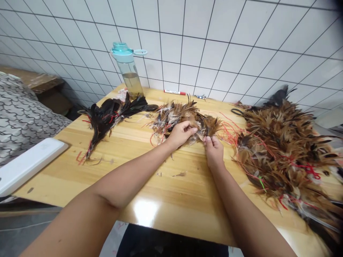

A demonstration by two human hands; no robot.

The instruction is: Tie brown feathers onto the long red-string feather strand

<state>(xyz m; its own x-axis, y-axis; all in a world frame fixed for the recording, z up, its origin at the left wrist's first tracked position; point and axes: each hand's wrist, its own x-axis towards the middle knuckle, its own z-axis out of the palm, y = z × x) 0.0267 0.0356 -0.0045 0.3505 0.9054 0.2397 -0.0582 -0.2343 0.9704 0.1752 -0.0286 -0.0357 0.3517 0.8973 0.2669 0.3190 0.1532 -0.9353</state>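
Observation:
A loose heap of brown and grey feathers [182, 112] lies at the middle of the wooden table, mixed with thin red strings. Over its front edge is my left hand [183, 132], its thumb and fingers pinched together on what seems to be a feather tip. My right hand [213, 148] is closed just to the right, thumb against the curled index finger, at the base of a brown feather [212, 125]. The hands are close together but apart. What lies inside each pinch is too small to tell for certain.
Black feathers [103, 116] tied with red string lie at the left. A big pile of brown feathers [289, 142] covers the right side. A water bottle [130, 73] and a red-and-white marker [174, 92] are near the tiled wall. A white box-shaped object [32, 164] sits at the left edge.

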